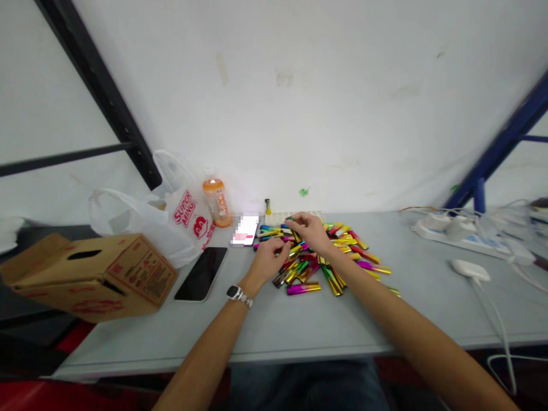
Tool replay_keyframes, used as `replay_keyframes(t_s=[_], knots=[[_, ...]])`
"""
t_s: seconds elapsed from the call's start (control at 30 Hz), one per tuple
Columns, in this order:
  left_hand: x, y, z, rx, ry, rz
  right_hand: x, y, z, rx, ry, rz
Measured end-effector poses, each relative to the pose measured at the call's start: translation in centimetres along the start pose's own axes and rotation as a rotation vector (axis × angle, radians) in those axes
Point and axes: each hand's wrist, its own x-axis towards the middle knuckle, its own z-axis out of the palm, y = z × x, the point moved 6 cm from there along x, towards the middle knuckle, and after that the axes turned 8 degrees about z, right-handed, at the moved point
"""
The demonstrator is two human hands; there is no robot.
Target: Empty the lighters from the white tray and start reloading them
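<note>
The left hand point(270, 260) is placed at 9 o'clock on the edge of a pile of shiny coloured pieces point(303, 271), 12 being taken toward the wall. Its fingers are half curled, with thumb and forefinger brought near each other; whether a piece is gripped cannot be told. The right hand point(314, 231) is held at 11 o'clock, over the far side of the pile, palm down. Its fingers are bent and its fingertips are brought nearly together beside a small dark piece; a firm hold cannot be confirmed.

The pieces are spread loosely on the grey table point(428, 308), gold-ended with purple, red, green or blue. One purple-and-gold piece point(303, 289) is seen at 7 o'clock. At 11 o'clock a pale tray point(280, 217) is set near the wall point(363, 103), partly hidden by the right hand; by its left end an upright piece point(268, 206) is seen.

A silver-banded watch point(233, 292) is worn on the left wrist. A lit screen point(248, 225), partly pixelated, is located toward 10, with an orange bottle point(218, 202) beyond. Around 9, a dark phone point(202, 274), a white bag point(188, 214) and a cardboard box point(141, 268) are noted. Toward 3, a power strip point(466, 240) and a white charger point(471, 270) are recorded.
</note>
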Motion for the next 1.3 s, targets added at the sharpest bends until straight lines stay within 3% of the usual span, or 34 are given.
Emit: replay_keyframes(t_s=[0.27,0.57,0.73,0.9,1.1,1.3], knots=[[-0.1,-0.7,-0.3,0.006,0.018,-0.018,9.1,-0.4,2.6,-0.335,-0.035,-0.226],[-0.3,-1.2,-0.8,0.028,0.031,-0.043,13.1,1.8,4.7,-0.558,-0.062,-0.275],[-0.2,-1.1,-0.5,0.004,0.031,-0.021,14.1,2.0,5.1,-0.597,-0.110,-0.264],[-0.2,-1.2,-0.3,0.002,0.020,-0.022,14.2,1.7,5.3,-0.800,-0.119,-0.190],[-0.2,-1.3,-0.4,0.010,0.010,-0.030,12.0,1.4,5.2,-1.086,-0.056,-0.161],[-0.2,-1.2,-0.3,0.010,0.006,-0.031,9.7,2.0,5.3,-1.272,-0.201,-0.170]])
